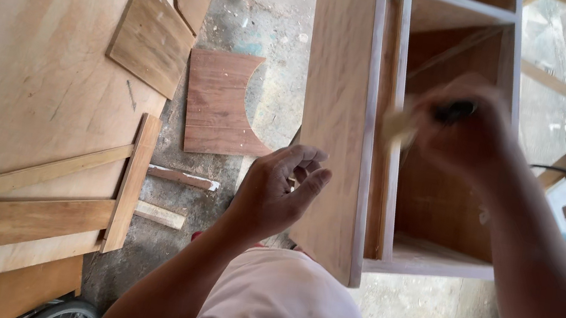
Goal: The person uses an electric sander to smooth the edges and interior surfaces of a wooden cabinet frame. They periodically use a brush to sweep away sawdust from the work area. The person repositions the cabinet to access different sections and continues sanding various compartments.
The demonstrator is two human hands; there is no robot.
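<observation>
Head view showed the wooden cabinet filling the frame from twelve to three o'clock, standing on the concrete floor with its open front turned toward you. Your right hand was closed around a small pale pad or block, blurred by motion, against the cabinet's whitened front rail; what exactly it was, I could not tell. Your left hand, near six o'clock, was half curled and held nothing, close beside the side panel but apparently not braced on it. With nothing steadying the cabinet, a hard stroke could have rocked or shifted it, I judged. At nine o'clock lay the plywood sheet, and the curved offcut beside it could have caught your foot. A black cable trailed at three o'clock, easy to snag.
</observation>
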